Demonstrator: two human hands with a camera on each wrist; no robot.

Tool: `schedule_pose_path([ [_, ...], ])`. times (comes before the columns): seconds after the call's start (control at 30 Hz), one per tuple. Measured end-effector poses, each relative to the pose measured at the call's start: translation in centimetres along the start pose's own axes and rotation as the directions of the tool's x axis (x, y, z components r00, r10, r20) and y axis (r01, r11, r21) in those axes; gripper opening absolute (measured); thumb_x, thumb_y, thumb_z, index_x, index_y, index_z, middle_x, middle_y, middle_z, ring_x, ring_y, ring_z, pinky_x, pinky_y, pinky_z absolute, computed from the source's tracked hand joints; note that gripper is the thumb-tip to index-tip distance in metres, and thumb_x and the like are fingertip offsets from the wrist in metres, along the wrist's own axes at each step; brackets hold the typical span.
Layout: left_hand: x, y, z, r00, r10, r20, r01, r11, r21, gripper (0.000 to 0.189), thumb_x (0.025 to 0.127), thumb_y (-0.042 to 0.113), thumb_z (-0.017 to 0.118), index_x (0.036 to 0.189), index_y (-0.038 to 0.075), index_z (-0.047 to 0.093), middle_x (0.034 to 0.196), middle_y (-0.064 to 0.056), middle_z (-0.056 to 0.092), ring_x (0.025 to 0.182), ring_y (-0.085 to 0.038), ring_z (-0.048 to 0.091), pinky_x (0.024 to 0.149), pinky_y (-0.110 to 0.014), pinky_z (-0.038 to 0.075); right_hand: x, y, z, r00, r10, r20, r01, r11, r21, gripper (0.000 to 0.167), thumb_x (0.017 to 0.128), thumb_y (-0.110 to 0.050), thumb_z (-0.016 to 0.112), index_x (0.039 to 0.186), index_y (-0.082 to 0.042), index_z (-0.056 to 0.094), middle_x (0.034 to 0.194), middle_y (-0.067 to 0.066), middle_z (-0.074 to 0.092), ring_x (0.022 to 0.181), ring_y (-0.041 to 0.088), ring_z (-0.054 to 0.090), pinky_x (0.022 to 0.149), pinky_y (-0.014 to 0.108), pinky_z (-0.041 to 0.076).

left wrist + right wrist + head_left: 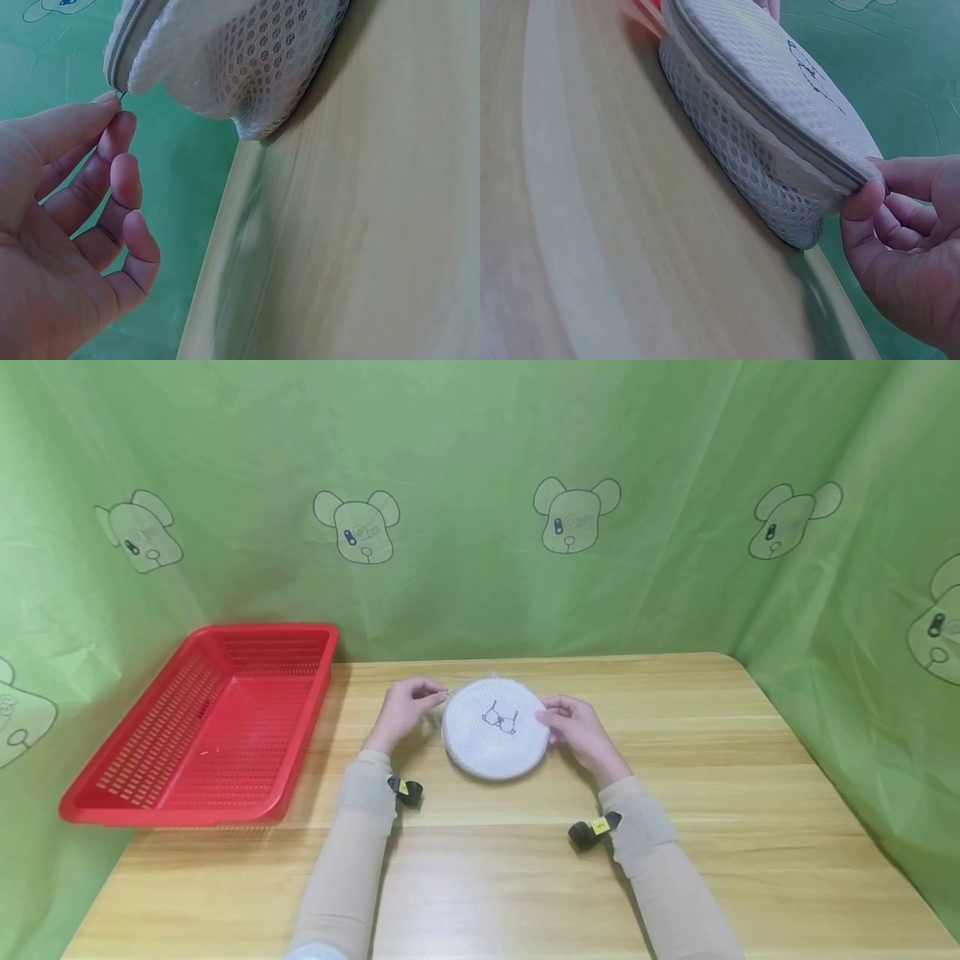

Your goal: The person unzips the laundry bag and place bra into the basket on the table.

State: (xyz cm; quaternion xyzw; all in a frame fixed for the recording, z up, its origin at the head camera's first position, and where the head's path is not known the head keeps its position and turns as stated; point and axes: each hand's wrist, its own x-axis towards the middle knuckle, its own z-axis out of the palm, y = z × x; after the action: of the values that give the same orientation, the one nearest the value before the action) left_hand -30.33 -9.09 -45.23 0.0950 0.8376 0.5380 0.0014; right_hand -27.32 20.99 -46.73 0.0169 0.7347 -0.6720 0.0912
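A round white mesh laundry bag (pixel 491 752) sits on the table, with a dark line drawing of a bra on its top. Around its upper rim runs a grey zipper (pixel 750 90), which looks closed along the part seen in the right wrist view. At the bag's left edge my left hand (pixel 403 708) pinches a small thin zipper pull (pixel 121 95) between thumb and index finger; the other fingers curl loosely below. On the opposite side my right hand (pixel 577 727) grips the zippered rim between thumb and fingers. The bag's mesh side (pixel 727 150) sags beneath the rim.
A red perforated plastic basket (pixel 300 752) stands at the left of the wooden table (pixel 480 877), overhanging its left edge. Green curtains (pixel 465 602) printed with bear heads hang behind and at both sides.
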Motion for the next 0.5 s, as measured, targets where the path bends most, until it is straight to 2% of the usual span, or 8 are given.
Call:
schedule_pose_path([
  [0.5,0.02,-0.04,-0.28,1.000,-0.001,0.010,0.001,1.000,-0.010,0.019,0.089,0.021,0.070,0.103,0.009,0.071,0.107,-0.009,0.072,0.099,-0.023,0.065,0.094,-0.039,0.051,0.10,-0.01,0.07,1.000,-0.005,-0.023,0.004,1.000,-0.018,0.030,0.093,-0.007,0.061,0.118,0.006,0.052,0.087,-0.004,0.063,0.067,0.006,0.058,0.061,0.018,0.052],
])
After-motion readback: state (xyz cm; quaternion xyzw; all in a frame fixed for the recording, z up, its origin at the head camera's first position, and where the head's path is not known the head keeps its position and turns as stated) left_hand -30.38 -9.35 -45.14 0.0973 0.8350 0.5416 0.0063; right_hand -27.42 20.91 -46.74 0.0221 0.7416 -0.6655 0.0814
